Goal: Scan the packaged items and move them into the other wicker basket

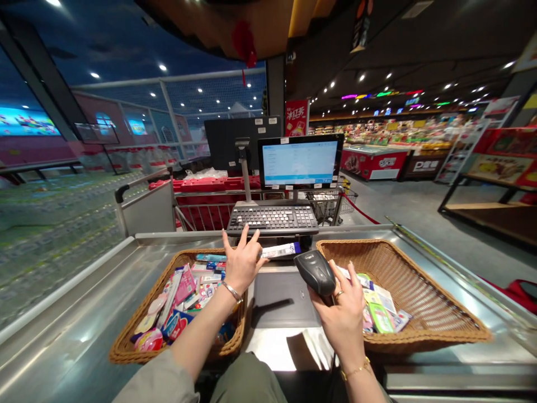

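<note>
A slim, long white package [280,250] with a dark blue end is pinched between the thumb and a finger of my left hand [243,262], the other fingers raised. It lies level, just in front of the keyboard [272,218]; what is inside it I cannot tell. My right hand [344,305] is closed around a black handheld barcode scanner [315,272], whose head points left toward the package. Below my left hand is a wicker basket [126,330] full of small packaged goods. Behind my right hand stands a second wicker basket [436,291] with several packets at its left end.
A lit monitor [300,162] rises behind the keyboard, beside a dark second screen [224,145]. Between the baskets lies a grey flat panel [279,308]. The metal counter [71,330] has raised edges. A shopping cart [201,210] stands beyond it.
</note>
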`<state>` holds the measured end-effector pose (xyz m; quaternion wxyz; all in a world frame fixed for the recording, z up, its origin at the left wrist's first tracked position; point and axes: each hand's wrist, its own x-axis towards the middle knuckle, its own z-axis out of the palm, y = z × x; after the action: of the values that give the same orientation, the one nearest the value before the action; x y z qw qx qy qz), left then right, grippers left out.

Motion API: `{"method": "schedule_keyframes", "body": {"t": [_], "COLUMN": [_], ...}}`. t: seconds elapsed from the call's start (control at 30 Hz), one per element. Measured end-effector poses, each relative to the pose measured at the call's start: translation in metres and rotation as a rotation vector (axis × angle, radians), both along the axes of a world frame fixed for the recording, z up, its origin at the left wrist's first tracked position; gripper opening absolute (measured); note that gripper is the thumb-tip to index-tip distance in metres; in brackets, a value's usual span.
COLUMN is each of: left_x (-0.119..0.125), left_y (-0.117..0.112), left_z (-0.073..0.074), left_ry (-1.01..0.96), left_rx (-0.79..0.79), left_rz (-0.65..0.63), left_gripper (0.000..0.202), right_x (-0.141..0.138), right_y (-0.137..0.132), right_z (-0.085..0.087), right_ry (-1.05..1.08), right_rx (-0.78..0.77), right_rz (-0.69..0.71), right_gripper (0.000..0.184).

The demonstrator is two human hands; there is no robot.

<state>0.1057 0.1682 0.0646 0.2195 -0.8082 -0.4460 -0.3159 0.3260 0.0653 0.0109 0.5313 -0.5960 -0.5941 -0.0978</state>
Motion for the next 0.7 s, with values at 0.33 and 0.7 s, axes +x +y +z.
{"method": "schedule_keyframes", "body": {"t": [0.33, 0.7], "left_x": [0.026, 0.057], "left_y": [0.001, 0.01], "left_z": [0.005, 0.003], "left_ry": [0.027, 0.095], "left_rx": [-0.003, 0.009], "left_rz": [-0.075, -0.16], "left_gripper": [0.014, 0.007], "right_x": [0.019, 0.044], "right_y": [-0.002, -0.005], "right_z": [0.0, 0.0], "right_ry": [0.101, 0.122], "right_rx": [0.022, 0.089], "right_rz": [-0.054, -0.129], "right_gripper": [0.041, 0.038]}}
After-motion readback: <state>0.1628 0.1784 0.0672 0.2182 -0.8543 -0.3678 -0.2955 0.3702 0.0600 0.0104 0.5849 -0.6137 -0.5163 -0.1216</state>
